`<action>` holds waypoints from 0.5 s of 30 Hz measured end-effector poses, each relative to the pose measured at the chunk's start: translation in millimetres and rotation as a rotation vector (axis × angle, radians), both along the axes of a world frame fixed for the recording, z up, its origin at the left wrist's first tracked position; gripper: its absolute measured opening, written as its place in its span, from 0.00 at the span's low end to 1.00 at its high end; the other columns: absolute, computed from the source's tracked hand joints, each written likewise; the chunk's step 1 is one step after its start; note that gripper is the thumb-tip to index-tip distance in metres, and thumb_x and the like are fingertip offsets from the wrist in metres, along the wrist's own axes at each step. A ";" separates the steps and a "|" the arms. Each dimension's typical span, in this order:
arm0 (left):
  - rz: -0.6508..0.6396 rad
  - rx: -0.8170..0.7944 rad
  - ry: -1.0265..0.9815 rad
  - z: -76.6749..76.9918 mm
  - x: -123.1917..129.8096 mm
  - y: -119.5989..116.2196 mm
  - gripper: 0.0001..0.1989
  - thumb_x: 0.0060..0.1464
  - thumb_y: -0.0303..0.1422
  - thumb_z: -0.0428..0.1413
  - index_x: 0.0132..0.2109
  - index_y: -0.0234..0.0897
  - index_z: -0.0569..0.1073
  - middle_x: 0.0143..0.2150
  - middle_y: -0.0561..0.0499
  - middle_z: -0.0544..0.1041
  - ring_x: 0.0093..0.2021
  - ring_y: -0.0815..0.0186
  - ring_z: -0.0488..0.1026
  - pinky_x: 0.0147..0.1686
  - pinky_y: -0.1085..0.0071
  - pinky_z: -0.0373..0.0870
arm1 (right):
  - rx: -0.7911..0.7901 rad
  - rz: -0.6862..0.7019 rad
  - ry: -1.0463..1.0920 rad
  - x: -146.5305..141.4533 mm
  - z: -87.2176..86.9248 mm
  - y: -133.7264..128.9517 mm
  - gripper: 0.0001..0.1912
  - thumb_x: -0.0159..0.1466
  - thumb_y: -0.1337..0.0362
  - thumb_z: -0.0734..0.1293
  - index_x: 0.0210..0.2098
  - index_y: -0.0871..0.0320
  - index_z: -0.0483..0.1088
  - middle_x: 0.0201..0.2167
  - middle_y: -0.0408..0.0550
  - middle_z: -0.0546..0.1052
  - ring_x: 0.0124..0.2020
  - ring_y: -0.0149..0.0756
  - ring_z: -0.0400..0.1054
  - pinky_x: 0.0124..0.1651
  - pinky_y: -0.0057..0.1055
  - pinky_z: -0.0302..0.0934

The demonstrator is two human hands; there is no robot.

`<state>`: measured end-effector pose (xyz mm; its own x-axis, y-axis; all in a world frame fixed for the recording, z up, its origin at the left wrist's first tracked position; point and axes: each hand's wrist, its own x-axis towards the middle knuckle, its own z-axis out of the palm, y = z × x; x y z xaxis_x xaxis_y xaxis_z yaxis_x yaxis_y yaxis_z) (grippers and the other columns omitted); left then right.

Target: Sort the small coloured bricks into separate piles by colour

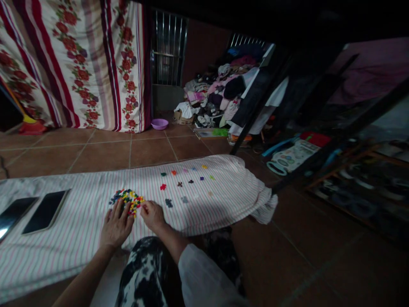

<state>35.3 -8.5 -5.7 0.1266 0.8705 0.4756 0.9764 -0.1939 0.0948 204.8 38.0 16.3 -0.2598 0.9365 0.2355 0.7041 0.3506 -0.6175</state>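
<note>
Taking the pile of small coloured pieces [130,195] as our landmark, we see it heaped on the striped cloth [86,209], just ahead of our hands. Our left hand [116,223] lies palm down at its near edge, fingers spread and reaching over the pieces. Our right hand [153,215] is at its right edge, apart from the left, fingers curled and fingertips drawn together; we cannot tell whether they pinch a piece. To the right of the pile we see sorted clusters in rows, among them a red cluster [163,186], a dark grey cluster [168,203] and, farther off, a yellow cluster [204,166]. Well to its left lie two dark-screened phones [46,212]; beyond it, on the floor, sits a purple basin [159,124].
</note>
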 end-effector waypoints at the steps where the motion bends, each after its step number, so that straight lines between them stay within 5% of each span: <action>1: 0.009 -0.003 0.009 0.0 -0.4 0.3 0.26 0.60 0.40 0.42 0.62 0.37 0.67 0.65 0.38 0.66 0.68 0.50 0.57 0.62 0.48 0.56 | 0.004 0.001 0.021 1.2 -0.6 0.0 0.09 0.63 0.70 0.64 0.42 0.56 0.73 0.38 0.46 0.80 0.41 0.35 0.73 0.46 0.27 0.64; 15: 0.076 -0.037 -0.022 1.3 -1.0 -0.4 0.26 0.60 0.39 0.43 0.63 0.40 0.66 0.65 0.40 0.66 0.71 0.48 0.52 0.62 0.44 0.55 | 0.153 -0.059 0.265 73.1 8.8 23.3 0.12 0.62 0.71 0.62 0.40 0.54 0.75 0.36 0.44 0.78 0.38 0.33 0.72 0.45 0.28 0.65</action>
<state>34.3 -9.0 -4.3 0.0493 0.8941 0.4452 0.9858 -0.1152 0.1222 277.9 61.3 25.1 -0.1170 0.8968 0.4268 0.5479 0.4167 -0.7254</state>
